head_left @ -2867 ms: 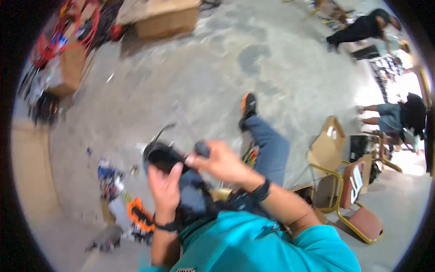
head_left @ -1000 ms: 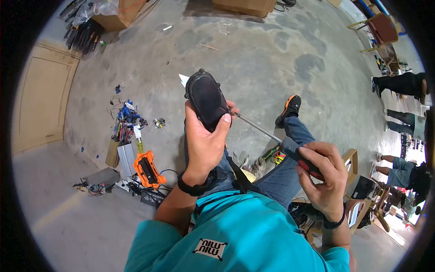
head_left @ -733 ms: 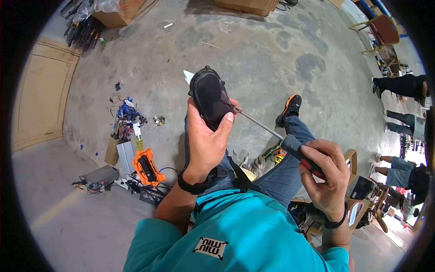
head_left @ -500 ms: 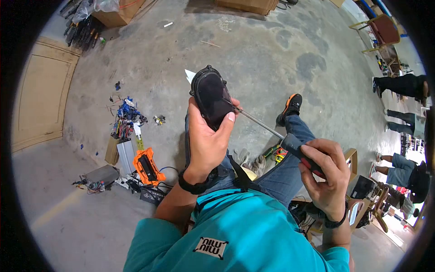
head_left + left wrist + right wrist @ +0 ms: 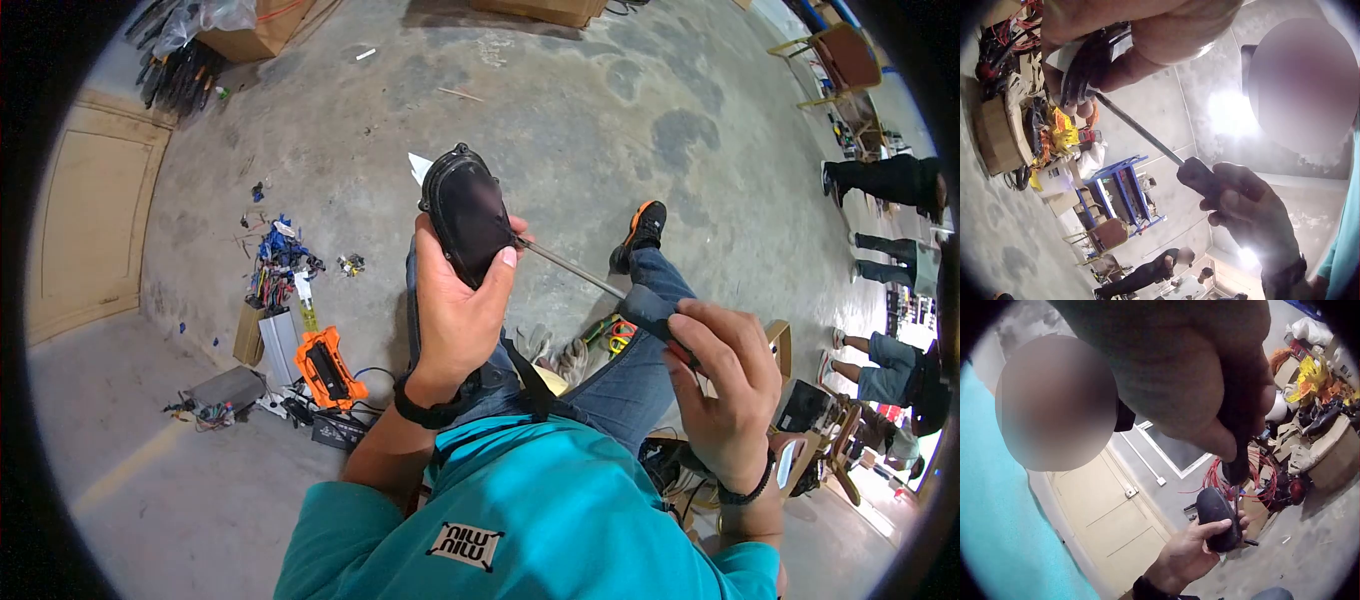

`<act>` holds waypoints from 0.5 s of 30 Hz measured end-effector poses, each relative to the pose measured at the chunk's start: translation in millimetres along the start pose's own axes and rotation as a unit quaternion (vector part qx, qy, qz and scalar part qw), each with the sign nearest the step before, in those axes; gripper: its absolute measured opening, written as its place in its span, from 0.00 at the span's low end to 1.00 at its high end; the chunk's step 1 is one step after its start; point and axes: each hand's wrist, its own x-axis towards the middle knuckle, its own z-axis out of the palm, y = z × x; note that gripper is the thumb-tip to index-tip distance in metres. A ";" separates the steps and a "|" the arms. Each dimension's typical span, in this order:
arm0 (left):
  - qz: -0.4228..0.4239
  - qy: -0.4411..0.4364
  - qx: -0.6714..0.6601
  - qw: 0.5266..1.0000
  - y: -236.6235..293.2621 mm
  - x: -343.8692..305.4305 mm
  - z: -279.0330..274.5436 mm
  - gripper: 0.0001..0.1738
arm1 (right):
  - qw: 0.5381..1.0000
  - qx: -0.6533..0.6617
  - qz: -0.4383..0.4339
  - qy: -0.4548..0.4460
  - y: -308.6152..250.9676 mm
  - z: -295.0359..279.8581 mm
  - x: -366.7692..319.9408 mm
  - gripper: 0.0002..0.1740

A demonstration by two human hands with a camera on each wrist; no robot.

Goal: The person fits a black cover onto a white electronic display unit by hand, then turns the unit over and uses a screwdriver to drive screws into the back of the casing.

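Note:
My left hand (image 5: 458, 320) grips a black oval housing (image 5: 466, 215) with small screw lugs along its rim, thumb on its lower right edge. A screwdriver's metal shaft (image 5: 575, 270) runs from the housing's right edge down to a dark handle (image 5: 648, 308). Thumb and fingers of my right hand (image 5: 728, 390) hold that handle. In the left wrist view the shaft (image 5: 1141, 131) meets the edge of the housing, and the right hand (image 5: 1247, 209) is round the handle. The right wrist view shows the housing (image 5: 1217, 515) in the left hand (image 5: 1185, 553); the tip's exact seat is hidden.
On the floor at the left are an orange-framed part (image 5: 328, 370), a silver box (image 5: 283, 345) and a pile of wires (image 5: 280, 265). Cardboard boxes (image 5: 262, 30) stand at the top. Several people and a chair (image 5: 845, 60) are at the right. My shoe (image 5: 645, 225) is ahead.
Since about half a second ago, the right hand's fingers have shifted on the screwdriver handle and look straighter. The housing and left hand have barely moved. Earlier, both hands were closer together.

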 end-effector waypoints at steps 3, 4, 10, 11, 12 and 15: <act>-0.005 0.011 0.018 1.000 1.4 1.1 1.5 0.25 | 0.995 0.077 0.061 0.027 -14.7 -0.4 0.9 0.34; -0.008 0.012 0.019 1.000 1.1 1.7 0.3 0.24 | 0.995 0.077 0.061 0.028 -11.8 -2.3 -0.2 0.34; -0.026 0.014 0.013 0.999 -3.5 0.7 1.1 0.24 | 0.984 0.125 0.129 0.017 -8.8 -2.8 -11.3 0.36; -0.038 0.020 -0.001 0.999 -4.5 0.3 2.8 0.24 | 0.983 0.119 0.135 0.021 -9.1 -3.0 -5.7 0.35; -0.038 0.017 -0.002 0.999 -6.0 0.5 2.5 0.24 | 0.983 0.118 0.136 0.023 -8.6 -3.3 0.3 0.35; -0.055 0.018 -0.008 0.998 -8.2 1.4 -1.7 0.25 | 0.998 0.050 -0.033 0.024 2.3 1.0 10.8 0.38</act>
